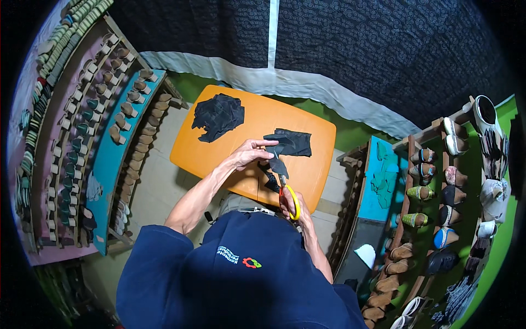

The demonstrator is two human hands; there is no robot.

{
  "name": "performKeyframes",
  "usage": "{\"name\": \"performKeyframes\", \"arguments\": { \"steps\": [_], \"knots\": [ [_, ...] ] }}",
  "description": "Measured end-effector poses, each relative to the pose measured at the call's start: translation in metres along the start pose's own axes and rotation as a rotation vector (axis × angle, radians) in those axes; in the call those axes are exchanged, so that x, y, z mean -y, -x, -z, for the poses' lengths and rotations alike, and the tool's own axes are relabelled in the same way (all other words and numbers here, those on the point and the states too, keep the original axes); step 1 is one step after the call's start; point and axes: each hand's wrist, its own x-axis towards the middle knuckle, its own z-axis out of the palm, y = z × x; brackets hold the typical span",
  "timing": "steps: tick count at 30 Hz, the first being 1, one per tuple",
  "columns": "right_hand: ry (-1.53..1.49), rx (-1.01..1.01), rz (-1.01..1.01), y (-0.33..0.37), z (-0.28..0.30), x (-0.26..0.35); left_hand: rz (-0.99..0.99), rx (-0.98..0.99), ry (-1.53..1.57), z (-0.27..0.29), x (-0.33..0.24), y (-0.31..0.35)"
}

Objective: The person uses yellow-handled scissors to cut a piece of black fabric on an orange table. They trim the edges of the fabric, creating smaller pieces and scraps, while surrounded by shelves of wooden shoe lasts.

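Observation:
My left hand (247,155) is over the middle of the orange table, fingers and thumb closed on a small dark piece of fabric or leather (278,166). Scissors (296,204) with yellow and red handles are gripped in my right hand (287,202) by the table's near edge. Their blades point away from me and meet the lower part of the dark piece; how far they are parted is too small to tell. Just beyond my fingers lies a flat dark stack (298,143). A larger heap of dark cut pieces (219,116) rests at the far left.
The orange table (263,109) has rounded corners. On the left, slanted racks (109,164) carry rows of shoes and shoe lasts. To the right are a blue-topped shelf (378,205) with green scraps and shoe racks (408,230). A dark patterned curtain (350,49) hangs behind.

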Motion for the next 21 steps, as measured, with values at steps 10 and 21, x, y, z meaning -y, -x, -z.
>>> {"name": "performKeyframes", "arguments": {
  "steps": [10,21],
  "knots": [
    [-0.024,-0.015,0.004,-0.005,0.000,-0.003,-0.026,0.006,-0.005,-0.009,0.000,0.004],
    [-0.033,-0.027,-0.056,0.003,-0.006,0.012,-0.010,-0.052,0.008,-0.009,0.004,0.002]
  ]
}}
